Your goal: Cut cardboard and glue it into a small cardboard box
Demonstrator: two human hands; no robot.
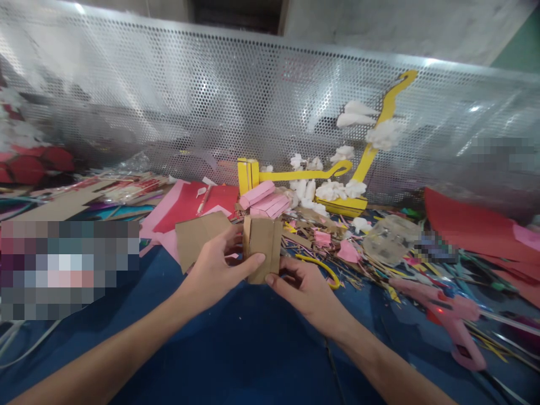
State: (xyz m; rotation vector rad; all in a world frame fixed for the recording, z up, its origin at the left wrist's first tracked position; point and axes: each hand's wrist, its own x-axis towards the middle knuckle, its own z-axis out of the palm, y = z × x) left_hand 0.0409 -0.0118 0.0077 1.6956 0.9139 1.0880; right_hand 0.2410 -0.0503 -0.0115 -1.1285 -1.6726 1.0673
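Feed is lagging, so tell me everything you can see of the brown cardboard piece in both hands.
The folded cardboard piece is plain brown board, creased into upright panels. It stands roughly upright above the blue table cover. The left hand clasps it, thumb across its front; the right hand pinches its lower right edge. A flat brown sheet lies just left of it.

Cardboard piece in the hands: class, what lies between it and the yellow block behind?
A pile of pink strips lies between the cardboard piece and the yellow block, in the head view.
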